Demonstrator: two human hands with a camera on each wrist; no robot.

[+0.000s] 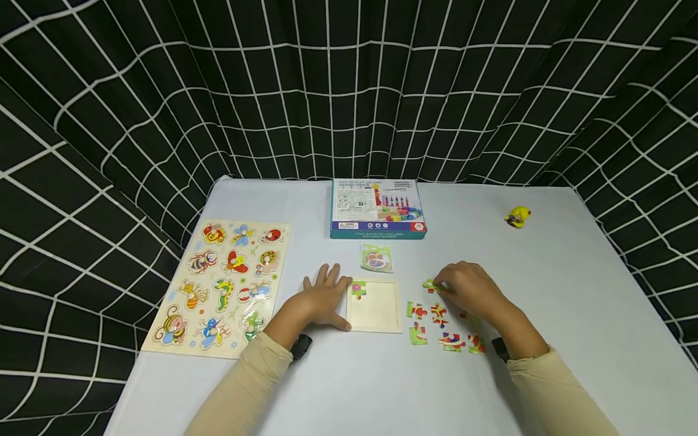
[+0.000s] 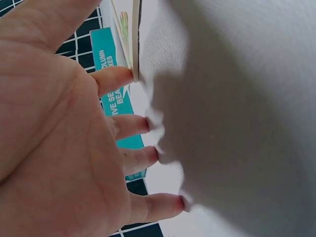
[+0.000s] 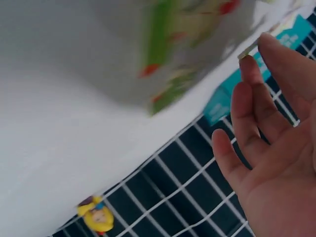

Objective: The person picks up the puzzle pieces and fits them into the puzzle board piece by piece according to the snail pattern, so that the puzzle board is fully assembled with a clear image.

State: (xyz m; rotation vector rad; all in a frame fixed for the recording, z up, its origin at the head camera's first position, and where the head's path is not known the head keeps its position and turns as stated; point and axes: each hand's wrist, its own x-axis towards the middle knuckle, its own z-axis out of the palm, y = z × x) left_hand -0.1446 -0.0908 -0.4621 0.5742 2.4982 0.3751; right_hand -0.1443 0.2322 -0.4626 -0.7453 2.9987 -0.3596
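My left hand (image 1: 320,303) lies with fingers spread at the left side of a square wooden puzzle tray (image 1: 378,316), index fingertip and thumb at its edge. One green and pink puzzle piece (image 1: 358,287) sits in the tray's upper left corner. To the right of the tray, my right hand (image 1: 473,292) pinches a green puzzle piece (image 1: 429,285) between thumb and index finger. In the right wrist view that piece (image 3: 249,50) shows edge-on, above the table. Several loose red, white and green puzzle pieces (image 1: 452,341) lie below and partly under this hand.
On the left lies a large wooden insect puzzle board (image 1: 231,312). A teal bead-set box (image 1: 377,209) stands at the back, with a small picture packet (image 1: 377,258) in front of it. Toward the back right is a yellow toy figure (image 1: 518,216). Black gridded cloth surrounds the white table.
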